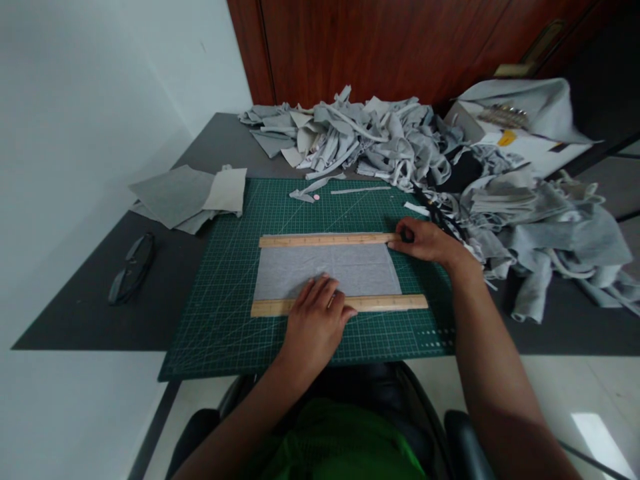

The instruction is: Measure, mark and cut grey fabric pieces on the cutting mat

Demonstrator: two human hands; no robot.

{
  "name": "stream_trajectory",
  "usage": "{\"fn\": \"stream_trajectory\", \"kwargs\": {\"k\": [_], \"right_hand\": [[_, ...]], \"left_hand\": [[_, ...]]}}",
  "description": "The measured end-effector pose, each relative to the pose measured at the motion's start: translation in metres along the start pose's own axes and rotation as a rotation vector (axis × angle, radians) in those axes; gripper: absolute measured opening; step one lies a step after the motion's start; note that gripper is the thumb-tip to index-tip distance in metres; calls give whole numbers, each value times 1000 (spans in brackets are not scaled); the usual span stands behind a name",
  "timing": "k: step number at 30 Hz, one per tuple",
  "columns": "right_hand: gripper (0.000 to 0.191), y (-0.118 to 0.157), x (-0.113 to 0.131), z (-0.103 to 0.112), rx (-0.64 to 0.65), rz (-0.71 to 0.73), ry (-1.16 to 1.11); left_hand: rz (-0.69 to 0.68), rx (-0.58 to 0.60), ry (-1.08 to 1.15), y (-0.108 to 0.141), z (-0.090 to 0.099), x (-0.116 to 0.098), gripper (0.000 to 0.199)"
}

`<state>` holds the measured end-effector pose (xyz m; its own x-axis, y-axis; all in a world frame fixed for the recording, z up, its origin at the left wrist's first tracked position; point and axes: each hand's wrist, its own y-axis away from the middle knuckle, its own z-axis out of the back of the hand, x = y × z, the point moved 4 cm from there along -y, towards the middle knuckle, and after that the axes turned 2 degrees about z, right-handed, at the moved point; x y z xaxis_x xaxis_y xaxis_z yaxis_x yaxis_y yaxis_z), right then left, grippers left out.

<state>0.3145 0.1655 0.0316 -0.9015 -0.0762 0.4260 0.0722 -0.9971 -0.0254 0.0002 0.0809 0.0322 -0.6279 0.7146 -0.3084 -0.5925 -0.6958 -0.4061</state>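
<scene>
On the green cutting mat (pixel 220 287) lies a rectangle of grey fabric (pixel 295 267). One wooden ruler (pixel 325 240) runs along its far edge, and a second wooden ruler (pixel 385 303) along its near edge. My left hand (pixel 315 323) rests flat across the near ruler, its fingers reaching onto the fabric and its thumb on the ruler. At the far ruler's right end, my right hand (pixel 425 241) has thumb and fingers closed on the ruler. Something dark shows between those fingers; I cannot tell what it is.
Grey fabric scraps (pixel 345 133) pile along the back and right. A white box (pixel 530 143) stands at back right. Eyeglasses (pixel 133 267) and cut fabric pieces (pixel 175 193) lie at left. Thin fabric strips (pixel 360 191) and a small pink disc (pixel 317 197) lie beyond the far ruler.
</scene>
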Motion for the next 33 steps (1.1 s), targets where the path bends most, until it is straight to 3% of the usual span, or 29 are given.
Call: {"fn": "stream_trajectory", "kwargs": {"k": [6, 11, 15, 19, 33], "right_hand": [[37, 0, 1, 1, 19, -11, -4], [36, 0, 2, 2, 22, -15, -4], [37, 1, 2, 1, 34, -20, 0], [38, 0, 2, 2, 24, -27, 11], [39, 0, 3, 3, 36, -24, 9]], "left_hand": [[-33, -33, 4, 0, 1, -1, 21], [47, -201, 176, 1, 13, 11, 19], [49, -87, 233, -1, 13, 10, 17], [52, 13, 49, -1, 10, 0, 13], [-21, -33, -85, -1, 8, -5, 15]]}}
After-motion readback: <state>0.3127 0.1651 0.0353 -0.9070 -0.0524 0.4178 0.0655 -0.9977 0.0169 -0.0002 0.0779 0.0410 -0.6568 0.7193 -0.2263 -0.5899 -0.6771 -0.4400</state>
